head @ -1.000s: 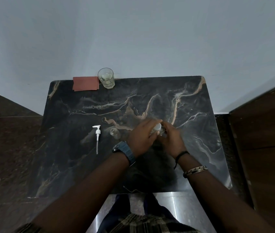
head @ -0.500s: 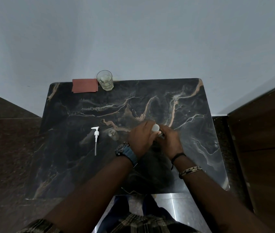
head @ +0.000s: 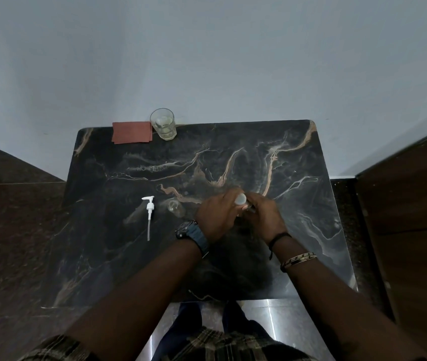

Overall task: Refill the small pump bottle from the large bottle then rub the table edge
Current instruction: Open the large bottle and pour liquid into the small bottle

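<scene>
Opening stage: left hand (head: 219, 214) and right hand (head: 263, 217), each grip closed on large bottle (head: 240, 199), mid-worktop (head: 311, 204). Pump head (head: 150, 216) removed, lying left. Small pump bottle (head: 176, 207) open, between. Pouring, edge-rubbing outstanding.

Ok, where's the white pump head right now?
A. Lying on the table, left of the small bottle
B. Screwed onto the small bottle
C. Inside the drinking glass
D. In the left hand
A: the white pump head lies flat on the marble table, apart from the open small clear bottle to its right.
</scene>
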